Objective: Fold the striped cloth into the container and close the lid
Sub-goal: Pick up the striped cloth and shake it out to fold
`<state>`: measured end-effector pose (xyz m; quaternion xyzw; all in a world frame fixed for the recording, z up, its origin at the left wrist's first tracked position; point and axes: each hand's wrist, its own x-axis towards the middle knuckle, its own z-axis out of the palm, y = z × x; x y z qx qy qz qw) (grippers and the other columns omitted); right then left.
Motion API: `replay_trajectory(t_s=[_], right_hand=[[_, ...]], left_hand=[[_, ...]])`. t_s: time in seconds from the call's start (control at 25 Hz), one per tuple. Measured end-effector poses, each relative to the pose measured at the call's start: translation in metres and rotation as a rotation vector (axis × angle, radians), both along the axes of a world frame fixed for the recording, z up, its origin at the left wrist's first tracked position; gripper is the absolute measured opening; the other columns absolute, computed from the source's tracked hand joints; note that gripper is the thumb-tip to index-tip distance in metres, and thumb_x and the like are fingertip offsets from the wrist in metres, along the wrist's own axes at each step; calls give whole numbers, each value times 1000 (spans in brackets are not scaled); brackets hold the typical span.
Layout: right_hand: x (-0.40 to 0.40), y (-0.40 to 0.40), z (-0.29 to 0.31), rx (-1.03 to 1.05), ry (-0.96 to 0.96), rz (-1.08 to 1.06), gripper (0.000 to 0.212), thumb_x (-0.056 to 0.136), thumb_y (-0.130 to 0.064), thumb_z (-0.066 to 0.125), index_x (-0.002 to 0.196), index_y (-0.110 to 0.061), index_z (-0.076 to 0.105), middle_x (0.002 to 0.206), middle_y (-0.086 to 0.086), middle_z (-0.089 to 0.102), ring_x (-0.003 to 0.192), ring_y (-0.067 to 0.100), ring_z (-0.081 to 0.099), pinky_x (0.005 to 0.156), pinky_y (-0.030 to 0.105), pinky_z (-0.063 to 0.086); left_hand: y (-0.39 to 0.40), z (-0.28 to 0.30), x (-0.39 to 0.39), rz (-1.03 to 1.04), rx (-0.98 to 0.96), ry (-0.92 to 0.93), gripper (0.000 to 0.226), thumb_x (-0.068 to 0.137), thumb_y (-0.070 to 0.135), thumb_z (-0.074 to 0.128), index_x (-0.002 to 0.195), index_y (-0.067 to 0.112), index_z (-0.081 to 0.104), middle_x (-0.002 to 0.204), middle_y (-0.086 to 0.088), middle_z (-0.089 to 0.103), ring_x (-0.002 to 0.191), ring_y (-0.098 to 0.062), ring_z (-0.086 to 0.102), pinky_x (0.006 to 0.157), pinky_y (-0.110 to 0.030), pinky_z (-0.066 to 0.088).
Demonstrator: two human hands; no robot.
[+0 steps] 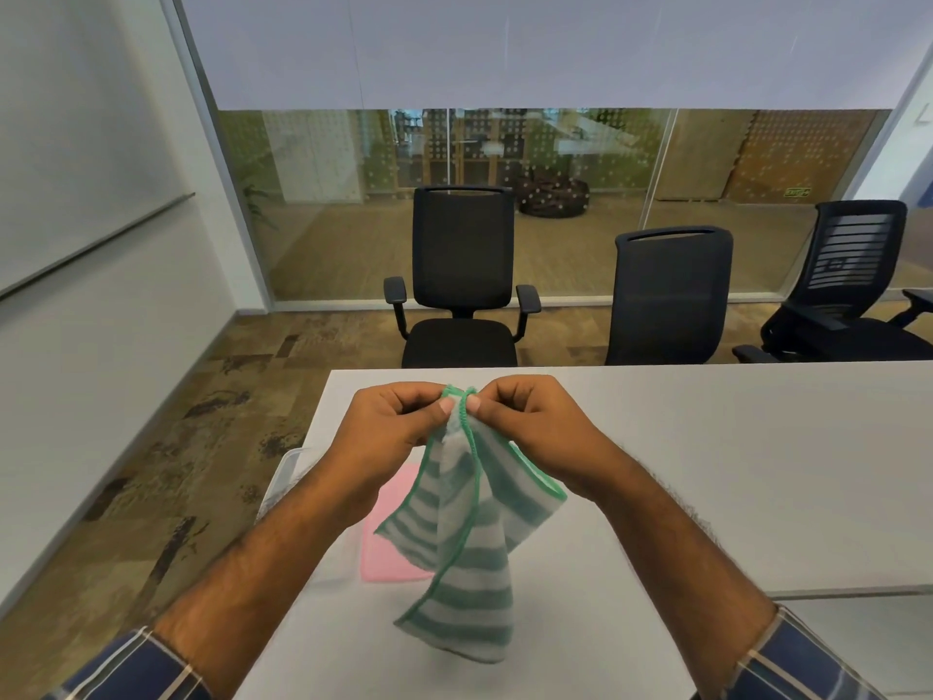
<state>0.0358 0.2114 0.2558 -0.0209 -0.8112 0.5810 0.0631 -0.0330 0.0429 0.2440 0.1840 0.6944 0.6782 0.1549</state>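
The green-and-white striped cloth (pixel 467 548) hangs in the air above the white table (pixel 707 472). My left hand (pixel 389 421) and my right hand (pixel 525 421) pinch its top corners close together, thumbs almost touching. The cloth drapes down in loose folds, its lower end free. A clear plastic container (pixel 288 472) shows at the table's left edge, mostly hidden behind my left forearm. A pink lid (pixel 389 548) lies flat on the table behind the cloth, partly covered by it.
Three black office chairs (pixel 462 275) stand beyond the table's far edge, in front of a glass wall. The table's left edge drops to a patterned floor (pixel 166 447). A white wall with a board is at the left.
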Motion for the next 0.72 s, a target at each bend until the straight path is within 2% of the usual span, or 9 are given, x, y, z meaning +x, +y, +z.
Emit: replay_trajectory(t_s=[0.24, 0.36, 0.44, 0.56, 0.6, 0.72], right_hand=[[-5, -3, -3, -27, -9, -67, 16, 82, -25, 75, 79, -9, 76, 78, 9, 73, 69, 15, 68, 70, 28, 60], [-5, -3, -3, -28, 21, -108, 15, 82, -24, 75, 78, -9, 76, 77, 9, 72, 67, 13, 66, 67, 25, 58], [-3, -3, -3, -28, 46, -104, 15, 84, -23, 73, 80, -9, 75, 78, 11, 72, 68, 14, 66, 67, 26, 59], [-2, -5, -5, 0, 56, -78, 16, 89, -22, 66, 84, -8, 72, 84, 15, 70, 78, 27, 66, 73, 35, 59], [-1, -5, -6, 15, 53, -65, 18, 90, -24, 64, 85, -8, 71, 85, 15, 69, 79, 28, 65, 72, 35, 58], [0, -4, -8, 26, 14, 0, 24, 92, -36, 61, 84, -15, 70, 83, 5, 70, 73, 13, 63, 67, 22, 54]], left_hand=[[-1, 2, 2, -37, -18, -16, 18, 91, 11, 63, 100, 12, 78, 98, -4, 79, 94, -24, 73, 82, -31, 58], [-2, 3, 3, -85, -11, -42, 20, 93, 10, 60, 102, 10, 77, 101, -9, 78, 95, -27, 73, 85, -34, 58], [-3, 5, 5, -113, -13, -11, 18, 88, 17, 67, 101, 12, 78, 100, -9, 78, 95, -26, 73, 86, -33, 59], [-4, 6, 6, -114, -45, 50, 25, 78, 27, 75, 99, 15, 79, 97, -4, 79, 93, -22, 74, 83, -30, 59], [-4, 6, 6, -106, -57, 62, 24, 77, 27, 75, 98, 16, 79, 96, -3, 79, 92, -21, 74, 83, -31, 59], [-6, 8, 2, -83, -92, 89, 12, 82, 15, 73, 92, 14, 80, 92, -4, 80, 89, -21, 74, 84, -34, 59]])
